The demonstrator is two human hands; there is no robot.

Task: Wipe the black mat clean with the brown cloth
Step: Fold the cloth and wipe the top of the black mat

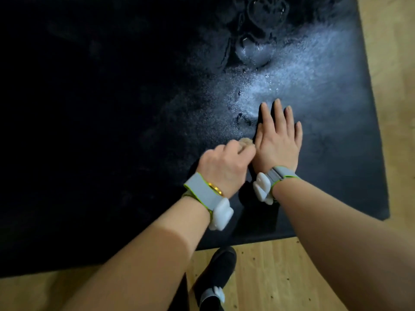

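Note:
The black mat (112,108) covers most of the floor ahead, with wet streaks and a pale glare on its right half. My right hand (278,140) lies flat on the mat, fingers straight and pointing away. My left hand (224,164) sits just to its left, fingers curled around a small bunch of the brown cloth (247,141). Only a tan tuft of the cloth peeks out between the two hands; the remainder is hidden under them.
Light wooden floor (269,277) borders the mat at the near edge and on the right. A foot in a black shoe (217,272) stands on the wood just below the mat's near edge. Both wrists carry grey straps with white trackers.

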